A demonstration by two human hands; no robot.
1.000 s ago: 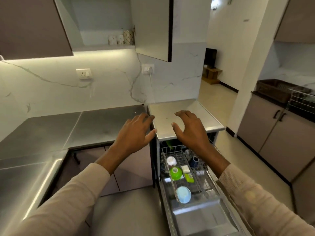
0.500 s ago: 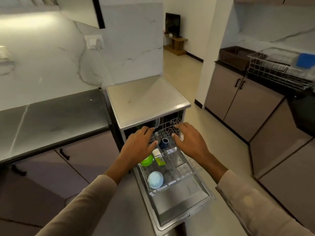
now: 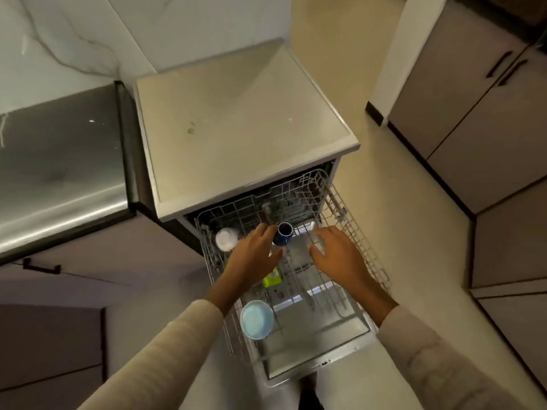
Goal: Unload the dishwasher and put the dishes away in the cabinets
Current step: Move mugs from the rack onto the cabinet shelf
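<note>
OK, my left hand and right hand hover over the rack, relaxed, empty. Navy cup at 12 o'clock.

No text is legible; a small dark mark on the dishwasher door is too blurred.

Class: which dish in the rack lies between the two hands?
The dark blue cup, between the left hand and right hand. The white dish sits left of both; the light blue bowl is nearer the person.
</note>
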